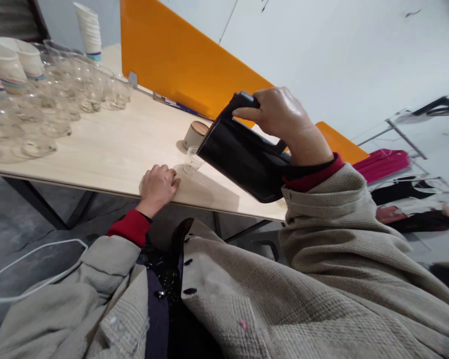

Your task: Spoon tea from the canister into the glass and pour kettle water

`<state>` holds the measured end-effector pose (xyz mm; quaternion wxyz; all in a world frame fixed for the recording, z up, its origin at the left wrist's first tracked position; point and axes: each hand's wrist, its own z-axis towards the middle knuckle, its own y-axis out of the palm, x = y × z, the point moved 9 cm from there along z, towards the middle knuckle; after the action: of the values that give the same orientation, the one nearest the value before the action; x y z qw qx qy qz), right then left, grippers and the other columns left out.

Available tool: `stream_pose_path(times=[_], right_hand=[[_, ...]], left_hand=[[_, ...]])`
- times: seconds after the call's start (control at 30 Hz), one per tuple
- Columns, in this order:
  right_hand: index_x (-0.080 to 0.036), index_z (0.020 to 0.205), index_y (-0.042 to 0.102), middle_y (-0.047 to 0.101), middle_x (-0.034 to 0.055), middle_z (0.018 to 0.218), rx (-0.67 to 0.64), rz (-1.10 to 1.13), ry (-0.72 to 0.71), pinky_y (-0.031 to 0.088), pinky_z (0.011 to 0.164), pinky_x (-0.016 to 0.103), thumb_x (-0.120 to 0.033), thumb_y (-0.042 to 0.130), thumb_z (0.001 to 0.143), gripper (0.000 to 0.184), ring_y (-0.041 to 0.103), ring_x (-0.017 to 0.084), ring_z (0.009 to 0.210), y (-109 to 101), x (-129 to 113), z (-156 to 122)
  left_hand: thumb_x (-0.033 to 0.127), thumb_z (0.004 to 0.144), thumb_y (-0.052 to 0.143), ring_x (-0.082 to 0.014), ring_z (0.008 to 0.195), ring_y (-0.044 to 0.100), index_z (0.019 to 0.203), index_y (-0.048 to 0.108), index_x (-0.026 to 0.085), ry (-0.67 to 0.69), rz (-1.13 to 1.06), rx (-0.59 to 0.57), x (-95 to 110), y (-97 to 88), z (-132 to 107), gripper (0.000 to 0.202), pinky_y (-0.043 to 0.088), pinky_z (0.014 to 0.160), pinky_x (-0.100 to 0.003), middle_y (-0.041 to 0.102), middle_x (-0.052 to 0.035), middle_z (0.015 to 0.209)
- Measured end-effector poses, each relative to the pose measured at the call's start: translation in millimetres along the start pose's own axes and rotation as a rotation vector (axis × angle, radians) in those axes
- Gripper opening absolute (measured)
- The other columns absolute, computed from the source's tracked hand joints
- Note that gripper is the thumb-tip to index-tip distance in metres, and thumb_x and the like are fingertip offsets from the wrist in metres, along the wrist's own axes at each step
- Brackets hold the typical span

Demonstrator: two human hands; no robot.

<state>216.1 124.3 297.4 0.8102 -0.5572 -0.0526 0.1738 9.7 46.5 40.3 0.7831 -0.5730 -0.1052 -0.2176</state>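
My right hand (284, 122) grips the handle of a black kettle (243, 154) and holds it tilted, its spout down over a small clear glass (192, 160) that stands on the pale wooden table (108, 149). My left hand (157, 185) rests as a loose fist on the table's near edge, just left of the glass and not touching it. Whether liquid is running from the spout cannot be made out.
A round wooden-topped lid or coaster (195, 133) lies behind the glass. Several clear glasses (60, 94) and paper cups (18, 60) crowd the table's far left, with a stack of paper cups (89, 31) behind. An orange divider panel (179, 60) runs along the back edge. A white cable (30, 264) lies on the floor.
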Motion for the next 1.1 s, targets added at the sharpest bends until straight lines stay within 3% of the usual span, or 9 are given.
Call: stream_pose_path(times=[0.43, 0.8, 0.9, 1.1], right_hand=[[-0.032, 0.072, 0.048, 0.047, 0.002, 0.063, -0.03, -0.027, -0.048, 0.046, 0.095, 0.049, -0.064, 0.088, 0.086, 0.053, 0.054, 0.028, 0.094, -2, -5, 9], [-0.033, 0.072, 0.049, 0.05, 0.0037, 0.066, -0.039, -0.073, 0.0, 0.047, 0.093, 0.05, -0.074, 0.088, 0.083, 0.058, 0.056, 0.029, 0.094, -1, -5, 16], [-0.033, 0.071, 0.049, 0.05, 0.0037, 0.067, -0.055, -0.097, 0.024, 0.047, 0.095, 0.05, -0.071, 0.089, 0.084, 0.057, 0.056, 0.029, 0.093, -1, -4, 15], [-0.03, 0.066, 0.045, 0.037, -0.0022, 0.06, -0.041, -0.131, 0.05, 0.042, 0.087, 0.044, -0.054, 0.091, 0.09, 0.056, 0.046, 0.022, 0.078, -9, -15, 7]], left_hand=[[0.038, 0.106, 0.054, -0.0382, 0.121, 0.065, 0.112, 0.082, 0.022, 0.003, 0.011, -0.015, -1, 4.1, 1, 0.033, 0.051, 0.098, -0.052, 0.077, -0.0165, 0.118], [0.038, 0.106, 0.057, -0.038, 0.12, 0.065, 0.109, 0.082, 0.023, 0.006, -0.01, -0.01, 0, 2.9, 0, 0.03, 0.051, 0.096, -0.051, 0.077, -0.0159, 0.117], [0.039, 0.106, 0.056, -0.0382, 0.12, 0.065, 0.109, 0.082, 0.023, 0.004, -0.013, -0.016, 0, 3.2, 0, 0.031, 0.05, 0.096, -0.052, 0.077, -0.0161, 0.116], [0.039, 0.107, 0.056, -0.0383, 0.121, 0.066, 0.11, 0.083, 0.023, -0.007, -0.004, -0.027, 1, 1.8, 0, 0.031, 0.051, 0.097, -0.052, 0.078, -0.0159, 0.117]])
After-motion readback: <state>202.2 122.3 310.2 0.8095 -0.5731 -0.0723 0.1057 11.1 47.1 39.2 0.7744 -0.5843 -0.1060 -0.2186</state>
